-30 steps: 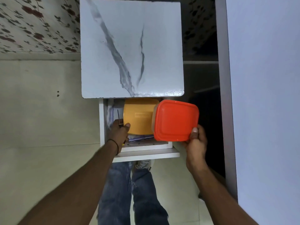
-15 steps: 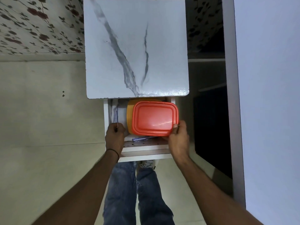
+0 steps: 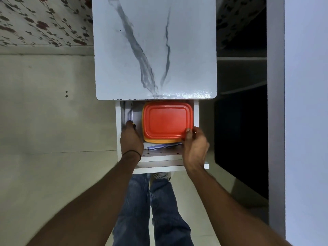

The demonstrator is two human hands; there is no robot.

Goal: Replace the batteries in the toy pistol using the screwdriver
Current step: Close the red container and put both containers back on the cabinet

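An open white drawer (image 3: 118,132) sits under a marble-patterned table top. Inside it a red lid (image 3: 166,119) lies flat on a yellow container (image 3: 159,140). My right hand (image 3: 195,144) pinches the lid's near right corner. My left hand (image 3: 132,137) is in the drawer's left side and grips a screwdriver (image 3: 131,113) by its yellow and black handle, the thin metal shaft pointing away from me. No toy pistol or batteries are in view.
The marble-patterned table top (image 3: 154,48) overhangs the drawer's back. A blue-striped cloth (image 3: 159,146) lies under the container. Dark open shelving (image 3: 241,107) and a white wall panel (image 3: 305,103) stand to the right. My legs in jeans (image 3: 150,210) are below, on a pale tiled floor.
My right hand brought the red lid from the right and set it down flat on the yellow container. My left hand has closed round the screwdriver in the drawer's left side.
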